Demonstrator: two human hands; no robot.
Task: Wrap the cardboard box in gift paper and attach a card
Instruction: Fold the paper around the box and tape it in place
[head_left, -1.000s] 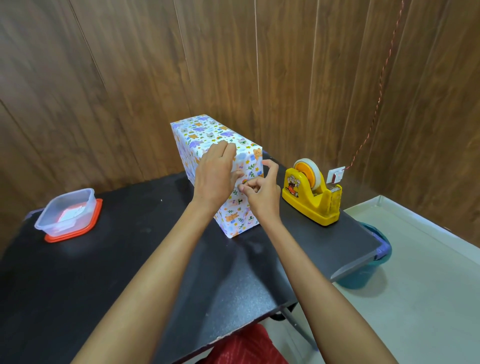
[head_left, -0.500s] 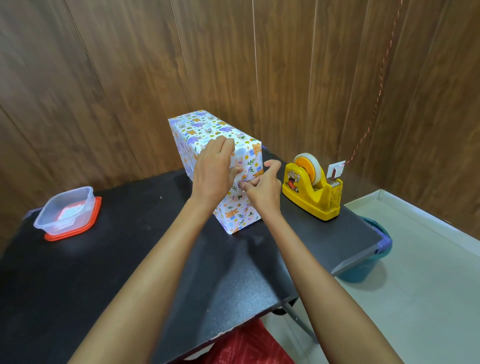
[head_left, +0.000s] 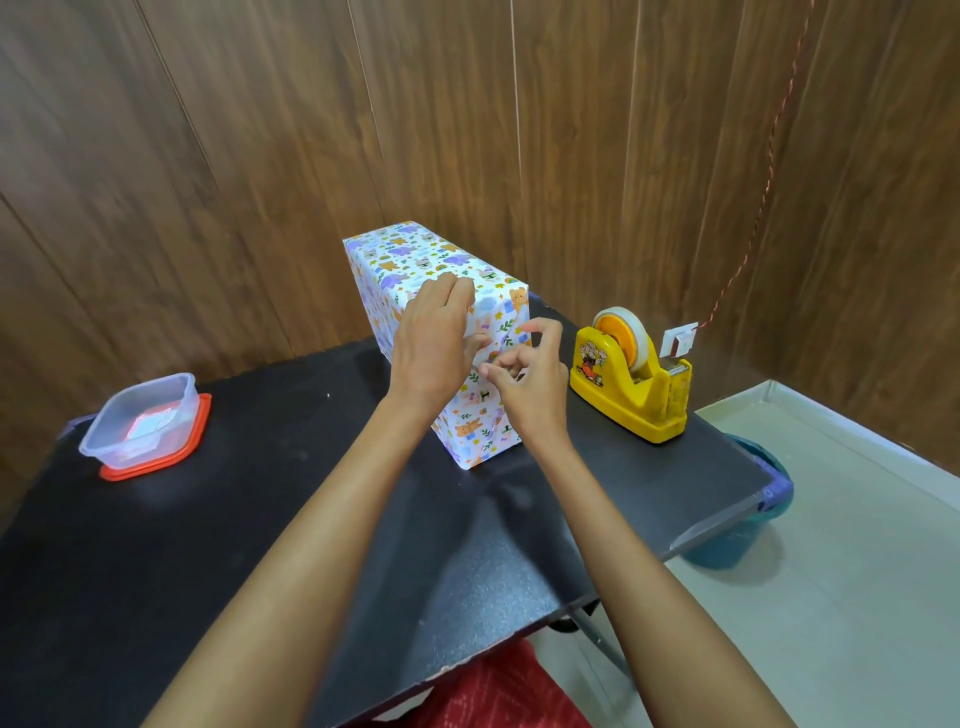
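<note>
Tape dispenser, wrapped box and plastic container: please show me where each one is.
Tape dispenser (head_left: 623, 405): head view, on its yellow body.
Wrapped box (head_left: 408, 255): head view, on its top face.
Plastic container (head_left: 130, 448): head view, on its clear wall.

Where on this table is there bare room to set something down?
Bare tabletop lies between the plastic container and the wrapped box, and across the near left corner. It is crowded between the box and the tape dispenser, where the right hand works beside the left hand.

The black table (head_left: 260, 545) bears a wrapped box (head_left: 410, 260), yellow tape dispenser (head_left: 628, 395) and plastic container (head_left: 140, 421).
</note>
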